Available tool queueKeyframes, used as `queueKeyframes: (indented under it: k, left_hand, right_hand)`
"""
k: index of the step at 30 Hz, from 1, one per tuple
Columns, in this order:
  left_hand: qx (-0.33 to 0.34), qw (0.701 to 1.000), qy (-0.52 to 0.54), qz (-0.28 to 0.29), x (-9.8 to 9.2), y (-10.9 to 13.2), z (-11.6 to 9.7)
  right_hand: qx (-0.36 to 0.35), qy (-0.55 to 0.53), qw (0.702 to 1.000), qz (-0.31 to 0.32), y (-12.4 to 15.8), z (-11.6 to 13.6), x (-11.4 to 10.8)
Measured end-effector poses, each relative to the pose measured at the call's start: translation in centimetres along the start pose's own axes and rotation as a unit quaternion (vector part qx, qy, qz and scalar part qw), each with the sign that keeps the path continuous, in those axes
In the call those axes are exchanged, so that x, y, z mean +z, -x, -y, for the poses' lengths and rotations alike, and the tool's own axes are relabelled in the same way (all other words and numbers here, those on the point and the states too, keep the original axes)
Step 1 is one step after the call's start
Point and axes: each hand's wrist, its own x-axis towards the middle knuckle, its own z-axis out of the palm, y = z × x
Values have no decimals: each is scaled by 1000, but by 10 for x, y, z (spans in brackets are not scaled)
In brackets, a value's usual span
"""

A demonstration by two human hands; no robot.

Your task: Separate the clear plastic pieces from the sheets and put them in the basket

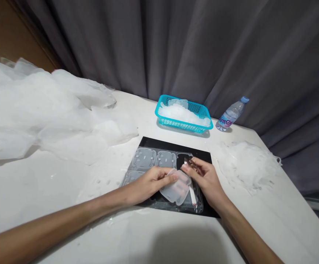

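My left hand pinches a translucent, rounded-square plastic piece between thumb and fingers. Close on its right, my right hand is closed, fingertips around a small dark object with a white end; its kind is unclear. Below the right fingers, a slim white stick slants beside the plastic piece; I cannot tell whether it is joined to the dark object. Under both hands lies a clear plastic sheet of similar moulded shapes, with a gap near the right hand. It rests on a black board.
A turquoise basket with translucent pieces stands at the back, a water bottle right of it. Plastic scraps lie on the right. A large pile of translucent sheets covers the back left of the white table. A grey curtain hangs behind.
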Motion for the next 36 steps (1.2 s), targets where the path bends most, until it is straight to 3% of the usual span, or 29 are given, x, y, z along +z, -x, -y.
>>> queueKeyframes:
  k: [3, 5, 9, 15, 27, 32, 36]
  left_hand:
    - [-9, 999, 34, 12, 0, -2, 0]
    - [-11, 998, 53, 13, -1, -3, -1]
    - [-25, 995, 93, -14, -2, -5, -4]
    - [-30, 981, 193, -4, -4, -6, -7]
    - [-47, 944, 325, 29, -7, -1, -14]
    - [-41, 936, 347, 35, -5, -1, -16]
    - [-38, 931, 361, 38, -4, -1, -16]
  right_hand:
    - [26, 26, 995, -94, -9, -7, -16]
    - [6, 122, 982, -141, -15, -15, -32]
    - [-91, 348, 908, -215, -26, -38, -63]
    - [-171, 442, 859, -191, -39, -64, -81]
    - [-215, 540, 790, -195, -38, -61, -78]
    - [-253, 533, 786, -184, -38, -59, -74]
    - [-270, 486, 814, -167, -32, -47, -66]
